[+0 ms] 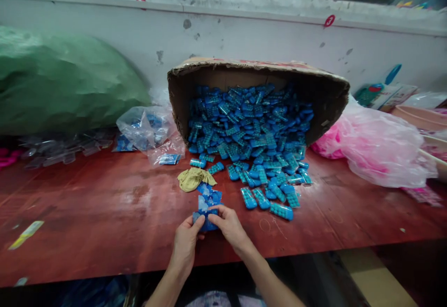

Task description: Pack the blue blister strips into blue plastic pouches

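Observation:
Between both hands, near the table's front edge, is a blue printed card [210, 223]. My left hand [187, 238] pinches its left side with thumb and fingers. My right hand [228, 225] grips its right side, thumb close to the left thumb. Just beyond the fingers lie more blue printed cards [209, 198], overlapping on the table. A crumpled yellowish cloth [194, 178] touches their far end. To the right of my right hand are several small blue packs with clear fronts and rows of teal beads [281, 211].
A cardboard box [258, 67] lies on its side, spilling many blue packs onto the red table [115, 214]. Left are a green sack [66, 83], clear plastic pieces [66, 151] and a clear bag [141, 125]. A pink-filled plastic bag [380, 139] stands right. A cutter [26, 235] lies front left.

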A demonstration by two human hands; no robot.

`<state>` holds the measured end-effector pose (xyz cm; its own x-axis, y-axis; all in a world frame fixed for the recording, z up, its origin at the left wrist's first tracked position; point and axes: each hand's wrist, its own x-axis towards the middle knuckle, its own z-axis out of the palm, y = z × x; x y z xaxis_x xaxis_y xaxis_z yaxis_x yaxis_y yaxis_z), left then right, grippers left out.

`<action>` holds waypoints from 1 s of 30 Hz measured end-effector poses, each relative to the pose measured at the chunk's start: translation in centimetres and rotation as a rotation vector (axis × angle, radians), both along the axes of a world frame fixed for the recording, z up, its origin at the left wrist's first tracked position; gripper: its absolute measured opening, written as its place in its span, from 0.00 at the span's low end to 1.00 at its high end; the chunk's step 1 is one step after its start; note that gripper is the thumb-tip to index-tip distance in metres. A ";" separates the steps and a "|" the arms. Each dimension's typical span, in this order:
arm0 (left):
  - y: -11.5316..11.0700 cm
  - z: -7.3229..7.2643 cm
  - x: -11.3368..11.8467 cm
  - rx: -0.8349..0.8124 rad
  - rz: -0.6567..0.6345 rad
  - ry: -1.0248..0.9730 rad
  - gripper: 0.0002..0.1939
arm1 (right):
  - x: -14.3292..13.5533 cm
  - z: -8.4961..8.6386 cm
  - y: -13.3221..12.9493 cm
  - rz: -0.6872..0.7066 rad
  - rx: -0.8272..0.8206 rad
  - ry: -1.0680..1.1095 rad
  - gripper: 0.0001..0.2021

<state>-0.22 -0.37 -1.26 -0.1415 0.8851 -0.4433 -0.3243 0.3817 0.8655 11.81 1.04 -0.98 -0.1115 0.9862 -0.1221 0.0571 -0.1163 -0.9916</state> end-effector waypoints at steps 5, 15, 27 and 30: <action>0.3 -1.0 -0.1 0.030 0.047 0.060 0.13 | -0.7 -0.5 0.0 -0.037 -0.033 0.013 0.07; 1.4 -0.5 0.4 -0.028 0.029 -0.053 0.17 | -1.8 0.1 -0.9 -0.156 0.121 -0.315 0.13; -0.1 0.9 -0.8 -0.289 -0.009 -0.286 0.13 | 5.5 0.3 0.6 -0.220 0.294 -1.330 0.09; -0.3 0.8 -0.9 -0.319 -0.042 -0.269 0.13 | 5.1 -0.6 0.0 -0.202 0.328 -1.198 0.13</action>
